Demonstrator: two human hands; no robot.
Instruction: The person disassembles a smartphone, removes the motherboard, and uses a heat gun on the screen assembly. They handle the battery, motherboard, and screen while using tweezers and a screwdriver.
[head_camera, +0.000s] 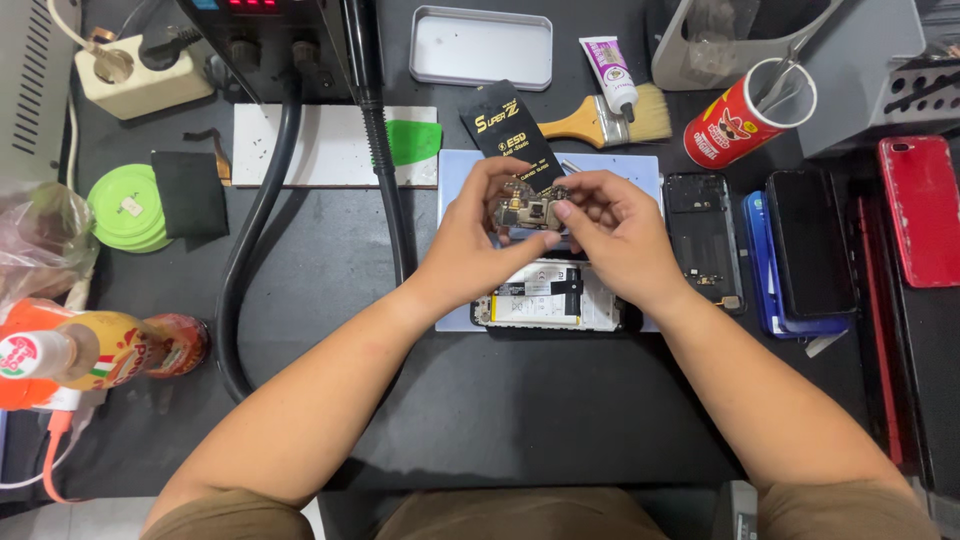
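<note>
Mid-frame, the left hand (478, 235) and right hand (618, 232) pinch a small circuit board (532, 208) between fingertips, just above the opened phone (555, 298) on the mat (452, 200).

A person's left hand (478, 240) and right hand (617, 235) together pinch a small gold-and-black circuit board (530, 210) above an opened white-and-black smartphone (555, 297) lying on a pale blue work mat (455, 190). A wooden-handled bristle brush (610, 118), a red cylindrical can holding metal tools (740, 125) and a rectangular metal tin lid (480, 47) sit near the black bench's far edge.
</note>
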